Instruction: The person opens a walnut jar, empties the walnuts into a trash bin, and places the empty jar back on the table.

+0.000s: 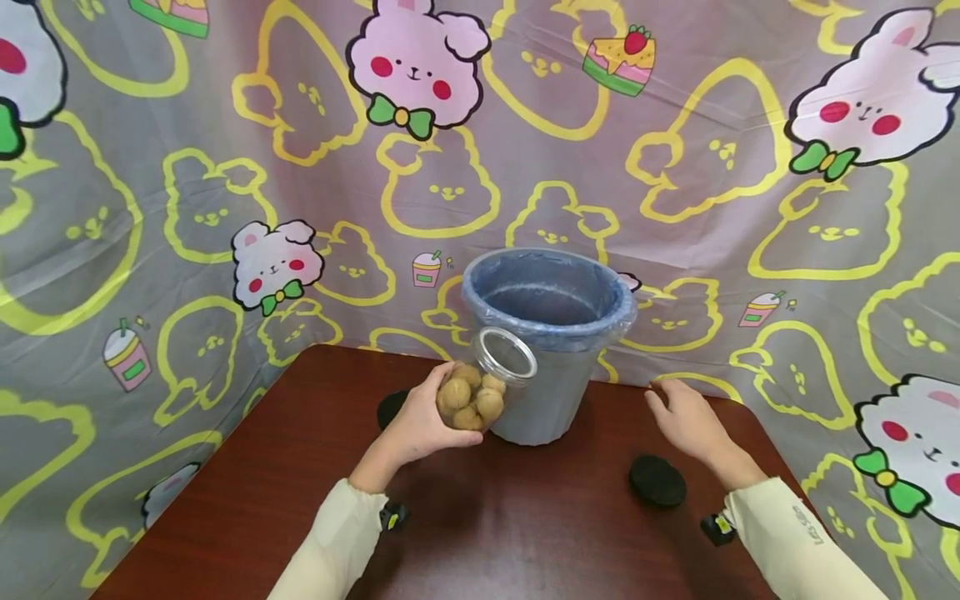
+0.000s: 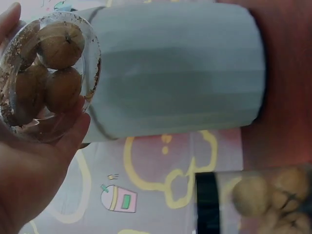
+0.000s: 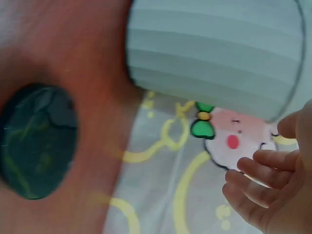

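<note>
While both arms reach in over the dark red-brown table from the side in front of the bin, their pale sleeves come nearest, each with a small black device at the wrist. A round black lid lies flat on the tabletop, forward and to the right of the bin and well apart from it. Beyond that lid, the right hand hovers to the right of the bin, its fingers loosely extended and its grasp free. Just in front of the bin, toward its left side, the left hand is clamped round a clear jar, thumb on one side and fingers on the other. The jar is uncapped and tilted, its mouth turned up and toward the bin; brown walnuts sit inside. Whether the jar touches the bin cannot be told. Left of the bin is a second jar, black-lidded and also holding walnuts, mostly hidden behind the left hand in the head view. The bin itself is grey and upright, with thin plastic film folded over its rim. Behind it hangs a cartoon-printed cloth.
</note>
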